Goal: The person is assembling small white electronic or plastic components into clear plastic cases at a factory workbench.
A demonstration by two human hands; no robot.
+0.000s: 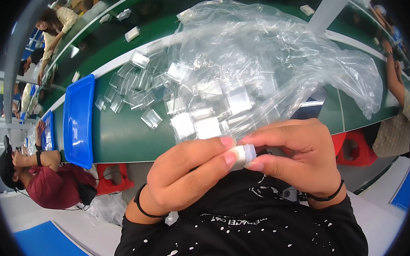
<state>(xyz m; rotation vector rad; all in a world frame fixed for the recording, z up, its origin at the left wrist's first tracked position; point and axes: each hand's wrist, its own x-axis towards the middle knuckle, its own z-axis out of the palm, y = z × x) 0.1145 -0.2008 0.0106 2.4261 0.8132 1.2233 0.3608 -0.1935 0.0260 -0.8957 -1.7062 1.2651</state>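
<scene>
Just past the table's near edge, my two hands meet on a small white block-shaped piece (pixel 239 156) with a translucent, bluish end. My left hand (pixel 181 175) pinches its white part between thumb and fingers. From the other side, my right hand (pixel 301 149) grips the translucent end with thumb and fingertips. Whether that end is a separate cap or sleeve cannot be made out. Beyond my hands, several clear plastic cases (pixel 150 118) lie loose in a heap. More of them sit in and under a large crumpled clear plastic bag (pixel 265 43).
A blue tray (pixel 78 121) stands at the left of the green table (pixel 120 144). Behind the heap runs a conveyor belt (pixel 159 19) carrying a few small pieces. A grey post (pixel 329 14) rises at the back right. Co-workers sit left and right; red stools (pixel 112 176) stand below.
</scene>
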